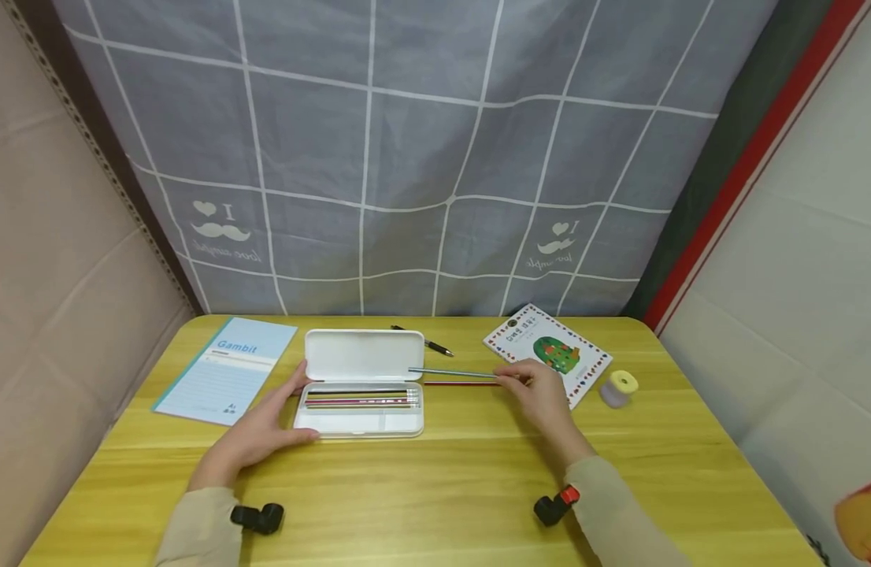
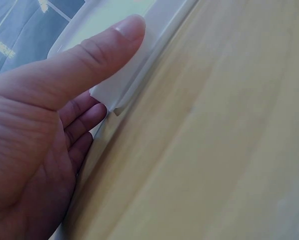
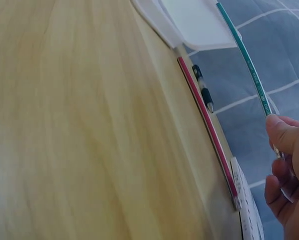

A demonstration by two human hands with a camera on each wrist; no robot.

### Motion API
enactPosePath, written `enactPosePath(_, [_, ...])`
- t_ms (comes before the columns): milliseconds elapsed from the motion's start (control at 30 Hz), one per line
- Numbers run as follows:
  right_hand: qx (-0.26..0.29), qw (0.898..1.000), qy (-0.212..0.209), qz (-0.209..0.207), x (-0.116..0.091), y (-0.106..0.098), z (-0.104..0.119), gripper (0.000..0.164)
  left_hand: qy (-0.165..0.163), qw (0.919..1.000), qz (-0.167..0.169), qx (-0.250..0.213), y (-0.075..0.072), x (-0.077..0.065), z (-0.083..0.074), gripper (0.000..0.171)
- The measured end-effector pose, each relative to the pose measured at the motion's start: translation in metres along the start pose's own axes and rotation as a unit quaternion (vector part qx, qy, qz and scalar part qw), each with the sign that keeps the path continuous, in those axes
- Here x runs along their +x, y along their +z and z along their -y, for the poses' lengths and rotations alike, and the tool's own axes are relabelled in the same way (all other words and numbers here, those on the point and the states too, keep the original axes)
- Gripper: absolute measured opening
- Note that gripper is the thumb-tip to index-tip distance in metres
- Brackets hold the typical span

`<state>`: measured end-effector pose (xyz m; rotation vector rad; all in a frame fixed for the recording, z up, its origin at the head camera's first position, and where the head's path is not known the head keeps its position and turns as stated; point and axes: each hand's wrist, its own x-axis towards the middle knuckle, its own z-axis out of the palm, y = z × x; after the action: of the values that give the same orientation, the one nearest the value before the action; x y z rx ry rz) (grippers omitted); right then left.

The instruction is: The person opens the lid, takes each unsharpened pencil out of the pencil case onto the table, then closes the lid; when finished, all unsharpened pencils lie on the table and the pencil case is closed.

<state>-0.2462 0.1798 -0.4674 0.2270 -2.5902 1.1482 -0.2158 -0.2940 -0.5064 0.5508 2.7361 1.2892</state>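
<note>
An opened white pencil case (image 1: 359,423) lies on the table with its lid (image 1: 365,354) tipped back. Several pencils (image 1: 357,399) lie side by side in its tray. My left hand (image 1: 265,429) holds the case at its left end, thumb at the front corner and fingers at the side; the left wrist view shows the thumb (image 2: 102,57) along the white rim. With thumb and fingertips, my right hand (image 1: 538,394) pinches a green pencil (image 3: 247,62) near its end, raised over the table. Below it a red pencil (image 3: 209,127) lies on the wood.
Behind the case lies a black pen (image 1: 439,348). A light blue notebook (image 1: 226,370) is at the left, and a white booklet with a green picture (image 1: 528,335) lies at the right. Beside that booklet stands a small yellow-topped container (image 1: 620,386). A grey checked cloth (image 1: 407,157) hangs behind the table.
</note>
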Motion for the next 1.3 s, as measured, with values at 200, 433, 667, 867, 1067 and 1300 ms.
enactPosePath(200, [-0.03, 0.999, 0.009, 0.007, -0.003, -0.007, -0.01, 0.006, -0.002, 1.0, -0.001, 0.005, -0.002, -0.001, 0.0, 0.122])
enactPosePath(433, [-0.059, 0.998, 0.026, 0.029, -0.006, -0.01, -0.021, 0.005, -0.003, 1.0, -0.002, 0.006, -0.003, -0.002, -0.001, 0.122])
enactPosePath(667, [-0.06, 0.996, 0.041, 0.053, -0.008, -0.007, -0.025, 0.007, -0.006, 1.0, -0.002, 0.003, -0.003, -0.002, -0.002, 0.122])
enactPosePath(867, [-0.071, 0.996, 0.034, 0.05, -0.009, -0.005, -0.027, 0.007, 0.002, 1.0, -0.004, 0.005, -0.004, -0.002, -0.005, 0.121])
enactPosePath(1067, [-0.078, 0.996, 0.028, 0.044, -0.01, -0.004, -0.029, 0.007, 0.006, 0.9999, -0.003, 0.009, -0.003, -0.002, -0.006, 0.121])
enactPosePath(1300, [-0.084, 0.995, 0.031, 0.041, -0.01, -0.002, -0.03, 0.007, 0.003, 1.0, -0.002, 0.008, -0.001, -0.001, -0.003, 0.121])
